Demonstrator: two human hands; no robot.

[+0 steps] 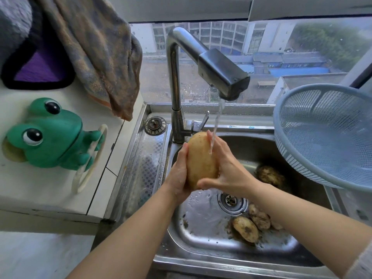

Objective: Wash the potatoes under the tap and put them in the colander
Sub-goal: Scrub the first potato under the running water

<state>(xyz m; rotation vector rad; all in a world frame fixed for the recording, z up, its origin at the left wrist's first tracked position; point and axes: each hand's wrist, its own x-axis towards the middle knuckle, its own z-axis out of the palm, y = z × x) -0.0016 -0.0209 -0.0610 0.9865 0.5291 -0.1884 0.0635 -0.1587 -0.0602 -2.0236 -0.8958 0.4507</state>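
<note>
A large pale potato (201, 158) is held upright over the steel sink (201, 238). My left hand (178, 174) grips its left side. My right hand (225, 168) wraps its right side, thumb under the lower end. Water runs from the tap (223, 75) onto my right fingers and the potato. Muddy potatoes lie in the basin: one (270, 176) at the right wall, two (245, 228) (259, 216) by the drain (232, 200). A blue-grey colander (330, 133) sits tilted on the sink's right rim; no potato shows in it.
A green frog-shaped holder (50, 133) hangs on the white tiled ledge at left. A brown-grey towel (96, 53) hangs above the sink's left corner. A spare drain plug (155, 125) sits on the sink's back left. A window runs behind the tap.
</note>
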